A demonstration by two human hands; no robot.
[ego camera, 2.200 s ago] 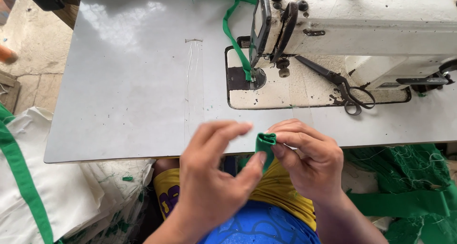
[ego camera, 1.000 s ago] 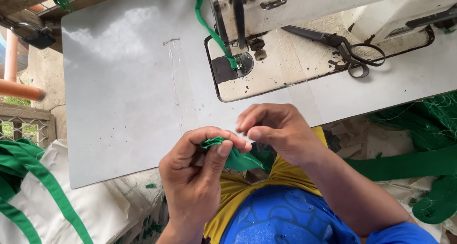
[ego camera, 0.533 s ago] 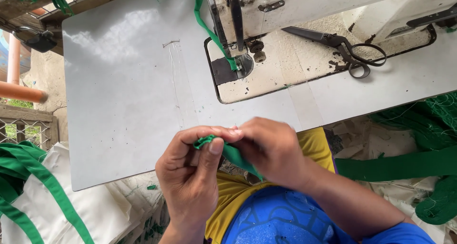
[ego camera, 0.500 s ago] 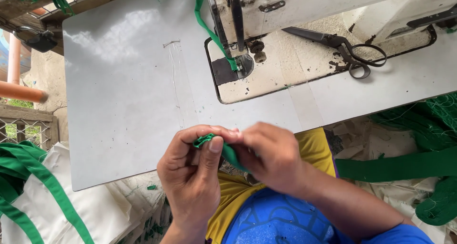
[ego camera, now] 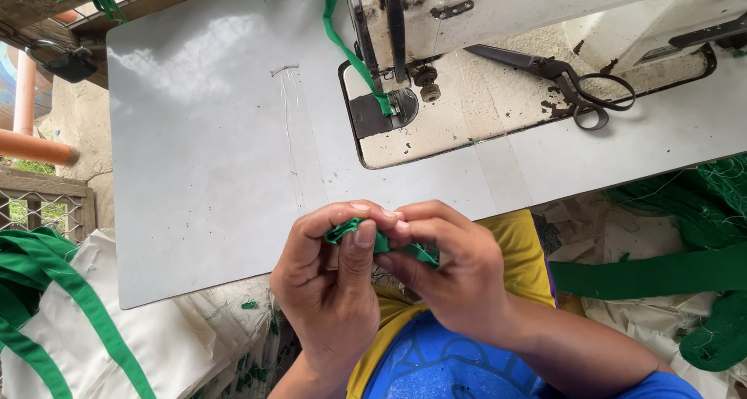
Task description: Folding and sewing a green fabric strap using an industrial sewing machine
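Observation:
My left hand (ego camera: pixel 331 282) and my right hand (ego camera: pixel 447 271) meet just below the front edge of the sewing table (ego camera: pixel 210 150). Between their fingertips they pinch a small folded piece of green strap (ego camera: pixel 350 232); only its top and a short length under my right fingers show. Both hands are closed on it, thumbs pressed against the fold. Up on the table stands a white sewing machine (ego camera: pixel 498 10), with another green strap (ego camera: pixel 350 53) running down under its presser foot.
Black scissors (ego camera: pixel 564 76) lie on the machine bed to the right. White bags with green strap handles (ego camera: pixel 70 306) are piled at lower left. Green netting and a wide green band (ego camera: pixel 661 271) lie at right. An orange pipe (ego camera: pixel 35 146) is at far left.
The view swung left and closer. My hands came together around the green strap piece and folded it tighter; earlier more of the strap showed between them.

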